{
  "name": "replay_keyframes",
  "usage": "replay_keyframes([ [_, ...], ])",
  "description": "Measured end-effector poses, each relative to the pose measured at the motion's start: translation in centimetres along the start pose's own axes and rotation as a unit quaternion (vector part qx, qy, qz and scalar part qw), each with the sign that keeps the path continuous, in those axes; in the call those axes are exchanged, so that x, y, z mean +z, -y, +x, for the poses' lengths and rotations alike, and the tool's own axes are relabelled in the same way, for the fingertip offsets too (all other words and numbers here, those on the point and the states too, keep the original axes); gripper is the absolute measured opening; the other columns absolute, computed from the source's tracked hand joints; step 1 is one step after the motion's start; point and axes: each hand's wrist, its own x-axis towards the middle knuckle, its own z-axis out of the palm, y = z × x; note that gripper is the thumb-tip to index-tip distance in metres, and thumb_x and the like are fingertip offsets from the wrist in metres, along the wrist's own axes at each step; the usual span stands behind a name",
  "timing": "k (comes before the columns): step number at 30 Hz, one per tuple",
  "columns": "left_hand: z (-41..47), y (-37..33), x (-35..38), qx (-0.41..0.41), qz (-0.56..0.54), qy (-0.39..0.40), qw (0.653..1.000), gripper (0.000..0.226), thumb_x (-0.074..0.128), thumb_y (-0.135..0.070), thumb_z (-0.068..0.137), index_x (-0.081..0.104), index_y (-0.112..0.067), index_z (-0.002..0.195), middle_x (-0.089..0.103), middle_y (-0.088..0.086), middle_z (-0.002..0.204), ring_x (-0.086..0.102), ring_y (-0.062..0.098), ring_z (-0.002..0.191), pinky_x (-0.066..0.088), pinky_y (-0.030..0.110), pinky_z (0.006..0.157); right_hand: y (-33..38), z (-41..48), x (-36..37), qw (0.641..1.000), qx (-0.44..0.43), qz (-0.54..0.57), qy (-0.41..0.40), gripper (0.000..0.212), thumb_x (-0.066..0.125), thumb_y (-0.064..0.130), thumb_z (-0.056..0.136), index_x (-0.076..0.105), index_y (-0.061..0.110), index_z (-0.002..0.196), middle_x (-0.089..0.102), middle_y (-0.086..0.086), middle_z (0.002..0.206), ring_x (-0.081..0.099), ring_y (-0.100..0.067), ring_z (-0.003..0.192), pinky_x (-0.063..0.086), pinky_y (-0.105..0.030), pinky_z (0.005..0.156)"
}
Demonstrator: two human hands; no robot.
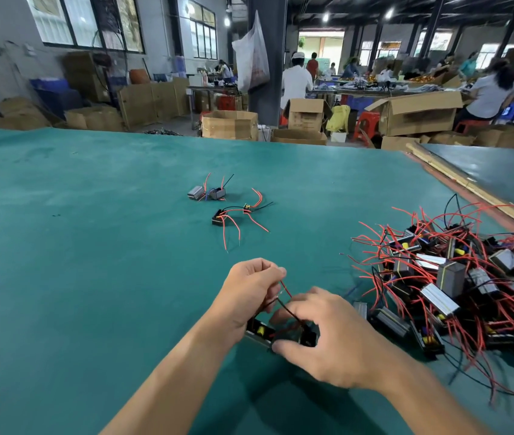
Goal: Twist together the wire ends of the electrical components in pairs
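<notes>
A person's two bare hands work close together over a green bench. The left hand is closed almost to a fist. Its fingertips pinch the end of a thin red wire and hold it raised, probably to keep the tip free for twisting.

The right hand is curled over a small black component, with the thumb against its near edge, apparently steadying it on the bench. Its fingertips meet a black wire, though I cannot tell whether they grip it. A second component, black with a yellow part, lies just beside the first, below the left hand.

Near the hands on the right sits a tangled heap of components with red and black leads, seemingly the supply. Farther up the bench, well apart from the hands, lie a silver pair and a black pair, each apparently already joined and set aside.
</notes>
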Motion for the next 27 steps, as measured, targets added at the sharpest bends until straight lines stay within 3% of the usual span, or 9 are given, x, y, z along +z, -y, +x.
replay_keyframes([
  [2,0.0,0.0,0.0,-0.006,-0.005,-0.001,1.000,0.021,0.056,-0.008,0.095,0.050,-0.012,0.076,0.047,-0.001,0.052,0.037,0.016,0.046,0.039,0.022,0.044,-0.4,0.0,-0.1,1.000,0.010,0.006,-0.012,0.042,0.054,0.064,0.075,0.063,0.025,0.088,0.058,0.012,0.081,0.045,-0.006,0.088,0.039,-0.021,0.077],
  [5,-0.2,-0.1,0.3,-0.023,-0.051,0.014,0.998,0.020,0.051,-0.008,0.097,0.049,-0.010,0.077,0.052,0.002,0.056,0.042,0.018,0.049,0.037,0.026,0.044,-0.6,0.0,0.1,1.000,0.021,0.006,0.014,0.054,0.055,0.070,0.071,0.066,0.036,0.112,0.060,0.021,0.102,0.042,-0.002,0.100,0.039,-0.018,0.089],
  [7,-0.2,-0.1,0.5,-0.030,-0.070,0.021,0.997,0.019,0.049,-0.009,0.097,0.048,-0.009,0.078,0.053,0.004,0.059,0.045,0.017,0.049,0.036,0.025,0.045,-0.8,0.0,0.7,1.000,0.018,-0.007,0.022,0.056,0.055,0.072,0.071,0.064,0.042,0.118,0.056,0.025,0.105,0.038,0.000,0.102,0.037,-0.017,0.092],
  [10,-0.2,0.0,0.5,-0.018,-0.037,0.000,0.999,0.017,0.055,-0.013,0.096,0.052,-0.008,0.081,0.056,0.005,0.063,0.049,0.018,0.054,0.042,0.025,0.053,-1.0,0.2,1.4,1.000,0.015,-0.022,0.013,0.044,0.059,0.067,0.079,0.063,0.047,0.117,0.052,0.022,0.099,0.034,-0.003,0.098,0.035,-0.019,0.092],
  [13,0.2,0.3,0.4,0.007,0.048,-0.058,0.997,0.015,0.061,-0.020,0.093,0.058,-0.009,0.083,0.061,0.002,0.069,0.054,0.015,0.061,0.046,0.022,0.056,-1.5,0.3,1.3,0.998,0.025,-0.055,-0.002,0.028,0.060,0.052,0.084,0.070,0.038,0.107,0.055,0.016,0.092,0.034,-0.006,0.092,0.037,-0.025,0.091],
  [19,0.7,1.6,0.5,0.069,0.211,-0.113,0.969,0.017,0.068,-0.033,0.085,0.062,-0.019,0.078,0.062,-0.015,0.063,0.052,0.002,0.057,0.039,0.019,0.059,-3.1,0.6,0.7,0.986,0.072,-0.144,-0.038,0.021,0.058,0.038,0.083,0.069,0.032,0.099,0.068,0.009,0.090,0.050,-0.016,0.094,0.037,-0.032,0.084],
  [24,0.4,2.0,0.6,0.082,0.252,-0.097,0.959,0.015,0.067,-0.034,0.082,0.061,-0.021,0.079,0.062,-0.012,0.062,0.049,0.002,0.051,0.039,0.017,0.053,-5.8,0.9,0.1,0.949,0.190,-0.223,-0.118,0.010,0.073,0.033,0.078,0.072,0.027,0.086,0.069,0.001,0.078,0.061,-0.028,0.087,0.041,-0.038,0.076],
  [27,0.1,1.8,0.5,0.092,0.271,-0.080,0.955,0.012,0.066,-0.029,0.084,0.060,-0.019,0.081,0.062,-0.007,0.057,0.047,0.003,0.046,0.036,0.013,0.045,-6.3,1.3,0.4,0.911,0.279,-0.254,-0.165,0.008,0.073,0.032,0.081,0.071,0.028,0.088,0.070,0.003,0.081,0.062,-0.027,0.090,0.041,-0.038,0.079],
])
